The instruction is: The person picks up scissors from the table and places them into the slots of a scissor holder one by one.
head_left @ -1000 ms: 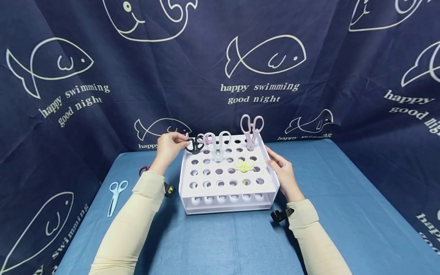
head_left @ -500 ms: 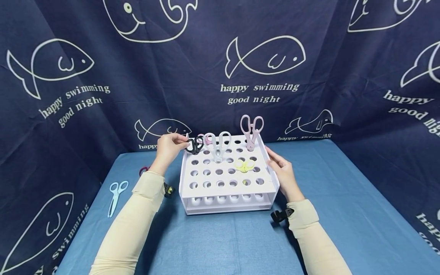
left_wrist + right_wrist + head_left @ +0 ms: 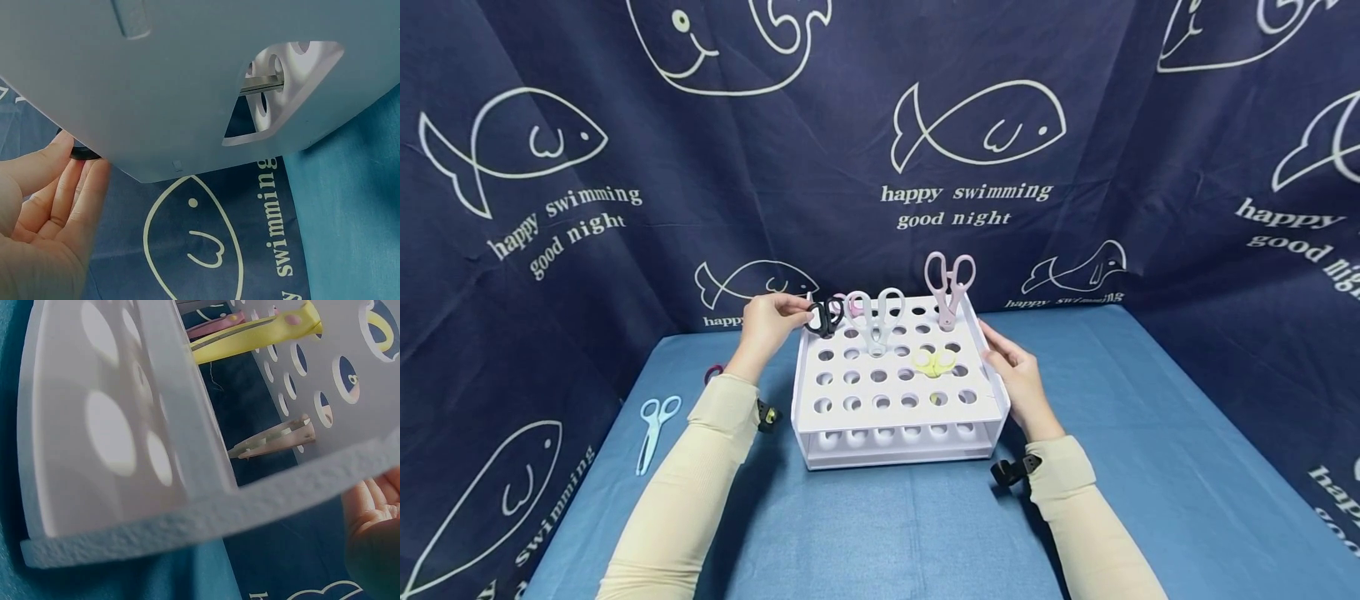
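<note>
A white rack [image 3: 891, 421] with rows of round holes stands mid-table. At its back left corner my left hand [image 3: 767, 327] pinches one handle loop of the black scissors [image 3: 825, 317], whose blades point down into the rack. In the left wrist view, the rack's side panel [image 3: 156, 112] hides most of these scissors; metal blades [image 3: 262, 84] show through its cutout. My right hand [image 3: 1021, 379] holds the rack's right side. Pale pink scissors [image 3: 948, 292], pale grey-blue scissors [image 3: 876, 321], yellow scissors [image 3: 934, 362] and bright pink scissors [image 3: 853, 305] stand in other holes.
Light blue scissors [image 3: 653, 432] lie on the blue tablecloth [image 3: 895, 533] at the left. A dark red scissors handle [image 3: 712, 372] peeks out behind my left forearm. Behind the rack hangs a navy curtain [image 3: 820, 192] with fish drawings.
Nearly nothing differs. Both hands keep their places on the black scissors and the rack, and the head view shifts only slightly.
</note>
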The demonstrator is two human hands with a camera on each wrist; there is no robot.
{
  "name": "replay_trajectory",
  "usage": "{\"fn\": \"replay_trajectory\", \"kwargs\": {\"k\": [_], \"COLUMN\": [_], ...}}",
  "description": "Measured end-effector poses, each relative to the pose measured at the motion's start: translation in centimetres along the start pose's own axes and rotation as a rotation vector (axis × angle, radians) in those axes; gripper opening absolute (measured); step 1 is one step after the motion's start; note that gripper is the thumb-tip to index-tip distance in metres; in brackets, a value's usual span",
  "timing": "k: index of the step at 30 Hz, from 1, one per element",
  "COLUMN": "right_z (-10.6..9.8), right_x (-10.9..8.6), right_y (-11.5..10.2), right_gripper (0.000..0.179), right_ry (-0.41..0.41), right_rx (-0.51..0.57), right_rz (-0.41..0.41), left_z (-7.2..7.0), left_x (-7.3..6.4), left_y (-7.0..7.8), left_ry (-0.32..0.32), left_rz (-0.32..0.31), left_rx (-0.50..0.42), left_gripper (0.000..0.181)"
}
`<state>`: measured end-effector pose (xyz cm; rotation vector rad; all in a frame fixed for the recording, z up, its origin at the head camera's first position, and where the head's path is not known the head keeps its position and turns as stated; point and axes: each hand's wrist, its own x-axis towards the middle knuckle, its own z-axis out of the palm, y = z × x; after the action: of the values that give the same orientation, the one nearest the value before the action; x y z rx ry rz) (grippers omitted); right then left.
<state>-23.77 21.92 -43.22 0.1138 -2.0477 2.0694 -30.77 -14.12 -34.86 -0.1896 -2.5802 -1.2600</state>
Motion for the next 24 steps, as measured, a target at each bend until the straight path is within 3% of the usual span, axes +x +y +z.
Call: {"fn": "replay_trajectory", "kwargs": {"k": [9,24], "right_z": [0.07,0.16], "right_x": [-0.01,-0.03], "right_y": [-0.04,-0.19], "right_gripper": [0.045,0.045], "right_ry": [0.005,0.011], "right_rx": [-0.009,-0.019], "right_rz": [-0.002,0.015], "left_z": [-0.03,-0.72], "left_x": [-0.06,-0.04], "left_y": [-0.17,-0.32], "left_ry": [0.006,0.032], "left_rz": [0.007,0.082], "left_rx": [-0.016,-0.025], "left_gripper": [0.019,0.024]}}
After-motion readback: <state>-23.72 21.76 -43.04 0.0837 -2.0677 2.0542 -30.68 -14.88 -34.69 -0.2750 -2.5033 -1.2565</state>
